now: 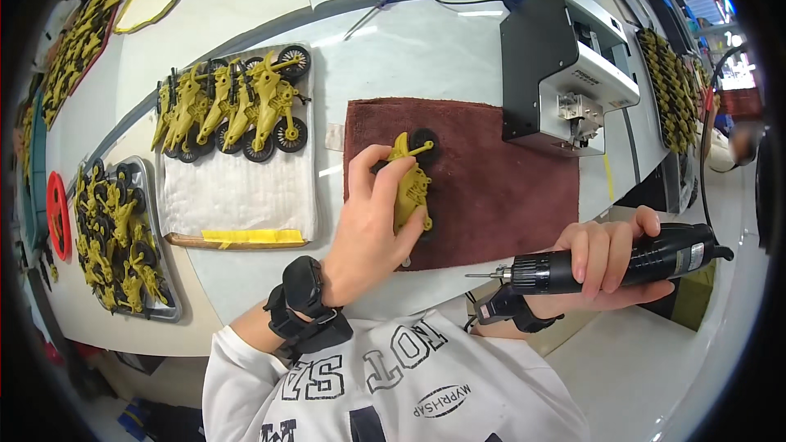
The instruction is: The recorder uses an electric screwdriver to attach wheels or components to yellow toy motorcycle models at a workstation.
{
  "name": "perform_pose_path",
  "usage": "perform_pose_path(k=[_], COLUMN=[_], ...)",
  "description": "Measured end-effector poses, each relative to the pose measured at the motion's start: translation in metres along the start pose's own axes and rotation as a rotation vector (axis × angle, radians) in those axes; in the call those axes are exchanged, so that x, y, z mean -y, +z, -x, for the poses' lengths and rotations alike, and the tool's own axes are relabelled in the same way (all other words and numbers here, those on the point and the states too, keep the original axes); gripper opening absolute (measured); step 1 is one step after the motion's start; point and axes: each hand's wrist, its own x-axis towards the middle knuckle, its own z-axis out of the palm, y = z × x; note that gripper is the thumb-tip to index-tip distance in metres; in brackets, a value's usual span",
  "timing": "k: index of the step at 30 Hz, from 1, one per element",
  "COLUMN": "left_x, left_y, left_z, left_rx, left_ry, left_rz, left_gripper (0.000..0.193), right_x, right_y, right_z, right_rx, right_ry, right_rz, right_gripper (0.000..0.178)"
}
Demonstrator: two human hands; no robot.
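Note:
My left hand is closed round a yellow toy motorcycle with black wheels, which lies over a dark red cloth. Fingers and thumb grip its body from the left side, hiding part of it. In my right hand is a black electric screwdriver, held level at the cloth's lower right corner. Its thin metal bit points left, toward my left wrist, and stays apart from the motorcycle.
Several finished-looking yellow motorcycles stand on a white padded board to the left. Beyond it, a metal tray holds more. A black-and-silver machine stands at the cloth's far right. A blue-handled screwdriver lies at the back.

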Motion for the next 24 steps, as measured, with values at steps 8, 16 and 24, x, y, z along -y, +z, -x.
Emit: perform_pose_path(k=[8,16,24], left_x=[0.008,0.019,0.017], left_y=[-0.004,-0.002,-0.011], left_z=[-0.003,-0.002,-0.005], left_rx=[0.047,0.018,0.146], left_ry=[0.164,0.253,0.276], left_rz=[-0.577,-0.585,-0.509], left_gripper=[0.060,0.061,0.076], right_x=[-0.008,-0.032,-0.035], right_y=[-0.008,0.008,0.019], right_z=[0.005,-0.015,-0.010], right_rx=[-0.057,0.230,0.141], right_ry=[0.040,0.122,0.116], right_rz=[0.036,-0.096,-0.102], right_gripper=[0.065,0.058,0.055])
